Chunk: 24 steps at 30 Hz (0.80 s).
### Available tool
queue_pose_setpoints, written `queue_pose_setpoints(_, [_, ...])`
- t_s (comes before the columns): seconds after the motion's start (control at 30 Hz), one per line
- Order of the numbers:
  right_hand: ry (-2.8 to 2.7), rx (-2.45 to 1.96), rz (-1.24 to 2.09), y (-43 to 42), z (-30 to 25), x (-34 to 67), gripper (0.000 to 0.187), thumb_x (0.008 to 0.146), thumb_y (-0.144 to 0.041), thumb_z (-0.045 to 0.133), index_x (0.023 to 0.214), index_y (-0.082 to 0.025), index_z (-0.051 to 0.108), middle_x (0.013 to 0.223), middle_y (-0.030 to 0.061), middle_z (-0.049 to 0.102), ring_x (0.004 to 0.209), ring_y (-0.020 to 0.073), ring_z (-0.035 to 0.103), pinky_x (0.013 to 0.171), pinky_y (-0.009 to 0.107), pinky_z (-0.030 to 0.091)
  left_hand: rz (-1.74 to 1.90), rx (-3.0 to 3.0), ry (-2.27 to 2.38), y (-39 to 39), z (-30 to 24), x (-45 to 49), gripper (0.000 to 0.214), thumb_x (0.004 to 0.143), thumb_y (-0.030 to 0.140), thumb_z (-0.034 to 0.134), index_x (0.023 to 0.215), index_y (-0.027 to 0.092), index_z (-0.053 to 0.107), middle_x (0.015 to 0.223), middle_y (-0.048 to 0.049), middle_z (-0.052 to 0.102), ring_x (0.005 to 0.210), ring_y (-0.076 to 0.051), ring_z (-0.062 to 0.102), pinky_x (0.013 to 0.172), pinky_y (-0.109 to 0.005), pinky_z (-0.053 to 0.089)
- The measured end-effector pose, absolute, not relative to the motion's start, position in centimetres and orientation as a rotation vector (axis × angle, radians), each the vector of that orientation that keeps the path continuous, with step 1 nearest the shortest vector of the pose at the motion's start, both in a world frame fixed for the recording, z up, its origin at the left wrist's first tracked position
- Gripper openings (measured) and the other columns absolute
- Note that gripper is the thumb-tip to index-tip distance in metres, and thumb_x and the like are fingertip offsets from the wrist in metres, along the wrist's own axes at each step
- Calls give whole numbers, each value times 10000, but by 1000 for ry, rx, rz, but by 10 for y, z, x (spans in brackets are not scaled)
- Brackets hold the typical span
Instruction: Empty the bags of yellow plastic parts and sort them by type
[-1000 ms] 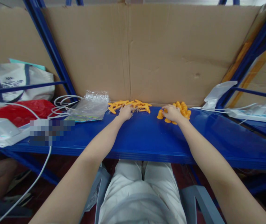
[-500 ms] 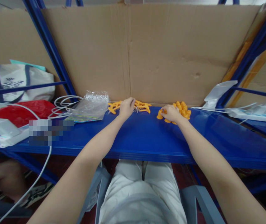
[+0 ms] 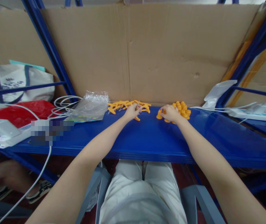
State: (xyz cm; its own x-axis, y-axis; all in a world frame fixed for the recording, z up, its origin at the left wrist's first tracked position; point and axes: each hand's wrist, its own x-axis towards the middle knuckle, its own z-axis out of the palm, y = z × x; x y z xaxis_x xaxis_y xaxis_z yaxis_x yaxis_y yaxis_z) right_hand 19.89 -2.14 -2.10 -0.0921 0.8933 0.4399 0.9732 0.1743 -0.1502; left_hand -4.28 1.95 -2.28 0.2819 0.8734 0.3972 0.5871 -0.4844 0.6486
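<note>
My left hand [image 3: 132, 112] is closed in a pinch, and the end of an orange curved plastic piece [image 3: 137, 119] sticks out below its fingers. Behind it, along the cardboard, lies a row of orange branching plastic pieces [image 3: 114, 107] with small silvery bits among them. Farther right, my right hand [image 3: 171, 113] has its fingers closed over an orange bell-shaped piece [image 3: 159, 114] at the near side of a cluster of similar orange pieces [image 3: 183, 109]. My palm and fingers hide some of that cluster.
Both groups sit on a blue metal shelf [image 3: 147, 140] against a cardboard wall [image 3: 158, 56]. To the left lie a clear plastic bag [image 3: 88, 107], white cables, a red bag [image 3: 28, 112] and a power strip [image 3: 11, 138]. Another white power strip [image 3: 256, 113] lies right. A seated person's leg shows lower left.
My left hand has come down and right from the row of branching pieces, and an orange end now shows beneath it. My right hand has barely moved.
</note>
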Motion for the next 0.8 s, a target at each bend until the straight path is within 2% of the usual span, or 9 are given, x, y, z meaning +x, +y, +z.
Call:
queue_pose_setpoints(0.13, [-2033,-1782,-236,-22,-20,197,303,848,-278,609,1126,-255,727,1292,115,682,1262,357,573,1074,677,364,773,2369,1342,18,-28,-45,165,869,189,629,1027,161,663,992,-48,746,870,-171,710,845,-293,581])
queue_pose_setpoints(0.27, [-2037,-1804,-238,-22,-21,194,288,857,-293,622,1118,-230,725,1286,142,680,1266,360,572,1096,678,336,521,2554,1263,15,-29,-45,192,877,209,600,1019,181,725,1121,-59,749,952,-183,714,875,-265,565])
queue_pose_setpoints(0.4, [-2040,-1756,-258,-19,-25,193,258,843,-322,643,1071,-234,727,1244,144,692,1237,357,584,1086,691,334,463,2747,1283,12,-25,-44,204,890,229,582,991,192,756,1123,-73,751,1070,-214,687,975,-304,520])
queue_pose_setpoints(0.53, [-2010,-1797,-249,-19,-25,191,239,838,-344,660,1044,-246,729,1202,121,707,1233,343,586,1091,666,346,574,2836,1465,6,-18,-46,242,868,353,649,1011,195,764,1150,-106,739,1150,-281,654,1017,-381,491])
queue_pose_setpoints(0.63, [-2016,-1836,-222,-22,-23,188,239,839,-336,674,1047,-235,738,1213,127,709,1244,343,583,1088,635,373,579,2746,1675,-1,-10,-47,276,882,402,628,1005,190,756,1063,-109,756,1103,-288,679,966,-361,508])
queue_pose_setpoints(0.8, [-2040,-1871,-224,-22,-23,187,247,852,-353,671,1043,-210,737,1276,149,689,1279,352,553,1100,634,345,210,2603,1796,-12,1,-49,307,820,498,678,745,201,696,718,-83,725,949,-278,722,822,-295,528])
